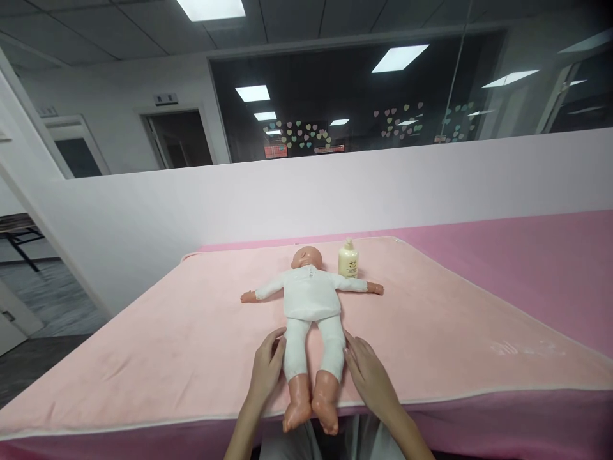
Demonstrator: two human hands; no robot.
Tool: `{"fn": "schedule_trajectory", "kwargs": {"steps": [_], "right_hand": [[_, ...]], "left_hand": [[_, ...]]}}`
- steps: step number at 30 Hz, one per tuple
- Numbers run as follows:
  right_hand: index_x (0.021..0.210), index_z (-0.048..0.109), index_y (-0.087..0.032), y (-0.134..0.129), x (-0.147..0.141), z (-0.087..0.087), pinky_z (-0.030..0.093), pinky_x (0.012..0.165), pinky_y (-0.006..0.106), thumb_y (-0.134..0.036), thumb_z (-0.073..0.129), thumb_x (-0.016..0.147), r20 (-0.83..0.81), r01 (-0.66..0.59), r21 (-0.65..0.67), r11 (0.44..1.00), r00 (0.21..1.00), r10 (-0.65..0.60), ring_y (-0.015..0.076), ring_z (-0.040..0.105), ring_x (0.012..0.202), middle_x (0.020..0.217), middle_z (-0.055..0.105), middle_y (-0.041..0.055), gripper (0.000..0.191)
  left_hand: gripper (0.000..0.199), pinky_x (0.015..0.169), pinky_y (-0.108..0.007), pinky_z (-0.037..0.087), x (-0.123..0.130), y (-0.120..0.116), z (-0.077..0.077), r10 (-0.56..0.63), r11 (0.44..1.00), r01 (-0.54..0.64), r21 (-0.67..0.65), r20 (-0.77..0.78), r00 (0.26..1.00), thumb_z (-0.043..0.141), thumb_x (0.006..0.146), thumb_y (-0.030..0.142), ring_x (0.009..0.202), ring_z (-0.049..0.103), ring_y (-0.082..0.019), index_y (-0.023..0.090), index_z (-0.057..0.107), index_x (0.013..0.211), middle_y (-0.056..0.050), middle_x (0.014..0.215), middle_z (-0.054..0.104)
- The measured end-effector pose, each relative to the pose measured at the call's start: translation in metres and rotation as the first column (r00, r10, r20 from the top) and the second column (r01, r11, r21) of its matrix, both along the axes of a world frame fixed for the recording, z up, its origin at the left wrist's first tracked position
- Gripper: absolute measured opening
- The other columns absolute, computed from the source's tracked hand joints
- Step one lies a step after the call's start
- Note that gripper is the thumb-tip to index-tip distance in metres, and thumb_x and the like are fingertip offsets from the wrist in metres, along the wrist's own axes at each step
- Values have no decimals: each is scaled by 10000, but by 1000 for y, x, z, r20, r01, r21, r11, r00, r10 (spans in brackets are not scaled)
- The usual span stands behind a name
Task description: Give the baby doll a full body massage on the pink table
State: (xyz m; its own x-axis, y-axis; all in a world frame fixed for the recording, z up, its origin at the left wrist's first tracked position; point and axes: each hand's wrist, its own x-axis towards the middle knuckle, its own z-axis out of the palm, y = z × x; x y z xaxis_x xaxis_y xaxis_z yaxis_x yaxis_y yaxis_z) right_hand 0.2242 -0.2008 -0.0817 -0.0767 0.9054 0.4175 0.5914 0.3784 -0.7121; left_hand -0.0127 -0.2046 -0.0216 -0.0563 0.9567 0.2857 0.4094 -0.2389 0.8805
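A baby doll (312, 294) in a white top and trousers lies on its back, arms spread, its bare feet toward me. My left hand (268, 365) rests beside the doll's leg on the left, fingertips at the thigh. On the other side, my right hand (370, 375) has its fingers stretched along the outside of the other leg. Both hands are open and hold nothing; light contact with the trousers seems likely but is hard to tell. Under the doll spreads a pink towel (191, 345). A pale yellow pump bottle (348, 260) stands upright by the doll's head, behind its right-side arm.
A darker pink cover (541, 268) shows beneath the towel, at the right and along the front edge. Behind the table runs a low white wall (335, 191) with a glass window (335, 96) above. At the far left, a black-legged table (22, 239) stands on the floor.
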Motion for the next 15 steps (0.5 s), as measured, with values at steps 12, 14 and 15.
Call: {"fn": "schedule_trajectory", "kwargs": {"steps": [12,14,15], "right_hand": [[1305,444,-219,-2,3,6,375,988,429,-384,287,913,29,-21,2,1000,999,21,243,471,1154,1216,556,80,453],[1303,443,-217,-1,2,5,373,991,430,-387,288,913,27,-16,-1,1000,1000,16,241,468,1157,1228,550,78,453],[1305,441,-216,-1,2,4,372,992,430,-388,289,913,24,-13,0,1000,1000,13,240,468,1156,1231,549,76,454]], "left_hand": [[281,903,-399,455,29,-23,27,195,942,-215,257,101,976,436,852,367,1009,568,-233,193,632,955,-85,1031,642],[253,912,-428,451,47,-49,45,159,912,-192,364,119,980,460,842,376,1017,564,-249,213,646,897,-81,997,646],[255,915,-450,447,55,-64,52,108,910,-143,389,111,988,468,835,391,1045,554,-266,228,655,894,-84,1013,644]]}}
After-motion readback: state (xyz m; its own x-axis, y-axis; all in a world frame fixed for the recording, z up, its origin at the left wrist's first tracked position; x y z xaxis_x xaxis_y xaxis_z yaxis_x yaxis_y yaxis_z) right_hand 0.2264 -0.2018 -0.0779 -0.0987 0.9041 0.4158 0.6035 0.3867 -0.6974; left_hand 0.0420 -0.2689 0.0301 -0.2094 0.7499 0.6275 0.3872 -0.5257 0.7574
